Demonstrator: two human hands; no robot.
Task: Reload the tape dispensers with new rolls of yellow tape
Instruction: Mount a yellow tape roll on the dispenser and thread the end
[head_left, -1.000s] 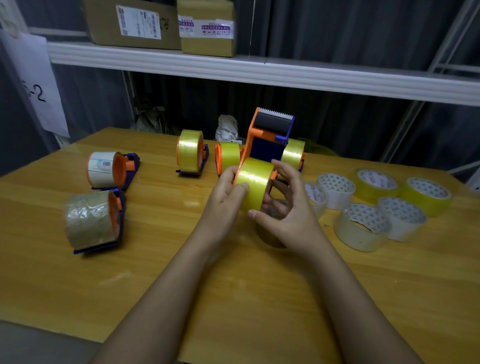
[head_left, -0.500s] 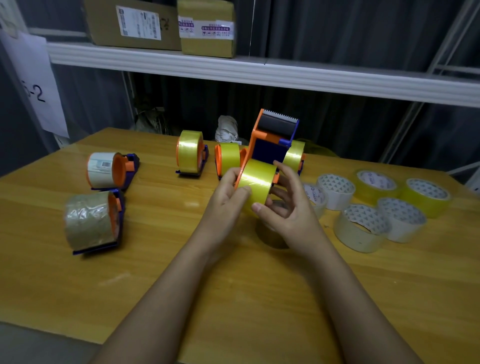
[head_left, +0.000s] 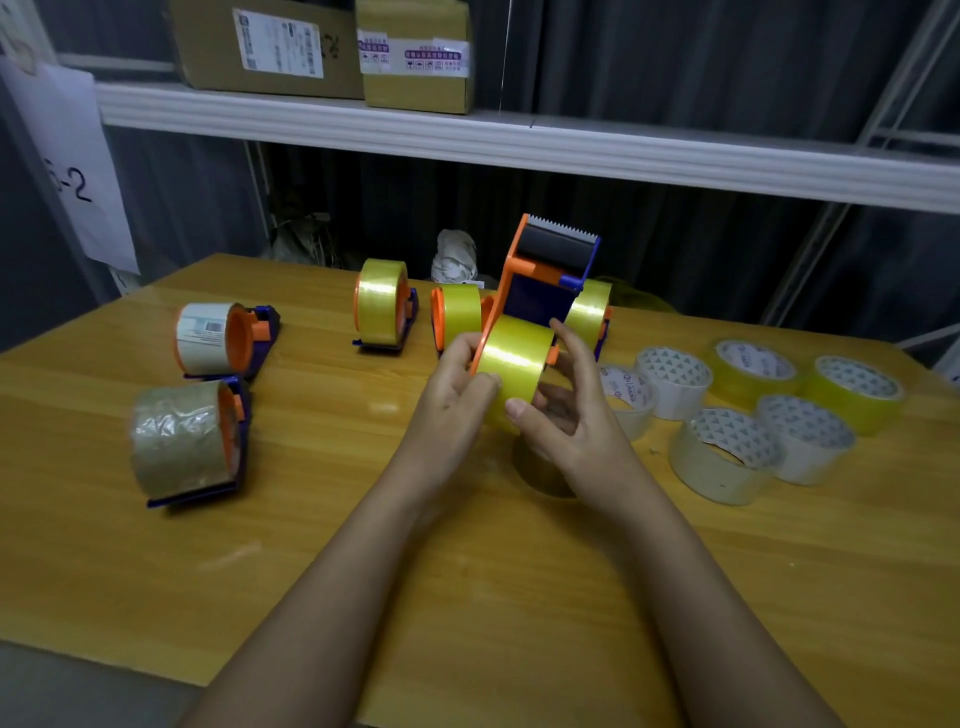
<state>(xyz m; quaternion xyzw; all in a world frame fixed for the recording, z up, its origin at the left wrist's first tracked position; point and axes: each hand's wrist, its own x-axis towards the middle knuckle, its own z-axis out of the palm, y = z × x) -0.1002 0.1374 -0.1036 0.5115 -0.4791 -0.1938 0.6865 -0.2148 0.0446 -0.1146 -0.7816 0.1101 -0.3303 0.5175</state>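
An orange and blue tape dispenser (head_left: 545, 270) is held up over the table's middle, its toothed blade pointing up and away. A yellow tape roll (head_left: 511, 358) sits on its hub. My left hand (head_left: 457, 379) grips the roll's left side, thumb on the tape face. My right hand (head_left: 566, 410) holds the right side, thumb on the roll's lower edge and fingers behind it. Three dispensers with yellow rolls stand behind: one (head_left: 384, 306) at the left, one (head_left: 457, 312) beside my hands, one (head_left: 589, 312) at the right.
Two dispensers lie at the left, one with a white-wrapped roll (head_left: 218, 338), one with a brown roll (head_left: 187, 441). Several loose rolls, white (head_left: 722, 457) and yellow (head_left: 852, 389), crowd the right of the wooden table (head_left: 363, 519). A shelf (head_left: 519, 140) with cardboard boxes hangs behind.
The held dispenser and both hands have shifted slightly right and away. My hands keep hold of the yellow roll on the hub.
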